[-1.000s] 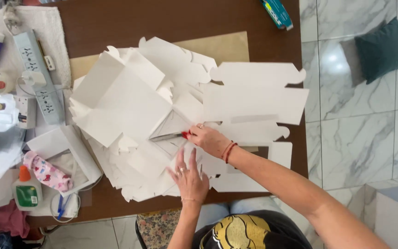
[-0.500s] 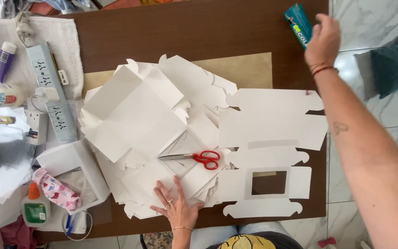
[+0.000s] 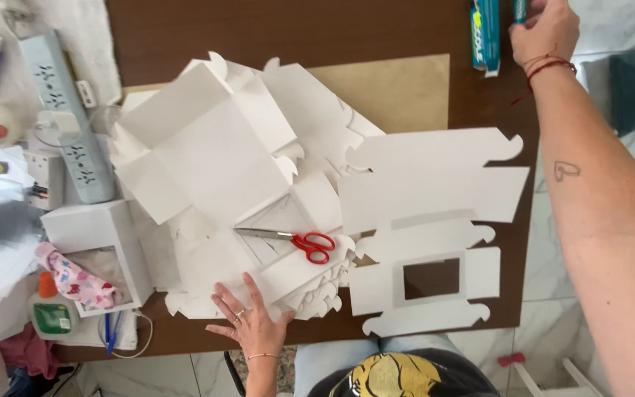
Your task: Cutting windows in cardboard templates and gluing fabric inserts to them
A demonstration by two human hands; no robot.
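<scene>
Teal tube (image 3: 522,9) at the top edge of frame, far right corner of the brown table (image 3: 295,33). Right hand (image 3: 545,29) is on it, fingers (image 3: 517,38) curled around its lower end; most of the tube is cut off by the frame, so grip looks closed on it but contact detail is unclear. Just left of it lies a teal box (image 3: 485,33), close beside the knuckles, not touched. Red cord bracelet (image 3: 549,68) on that wrist.

Left hand (image 3: 253,323) is well apart, at the near table edge, flat with fingers (image 3: 223,298) spread wide, pressing on the pile of white die-cut cardboard blanks (image 3: 214,154). Holding nothing. Red-handled scissors (image 3: 295,239) lie on the pile just above that hand, not touching it, blades closed and pointing left. A separate flat blank with a window cutout (image 3: 435,220) sits right of the pile. Tan board (image 3: 406,88) under the stack. Left side: power strip (image 3: 64,110), glue bottle (image 3: 49,312), small open white box (image 3: 93,220).
</scene>
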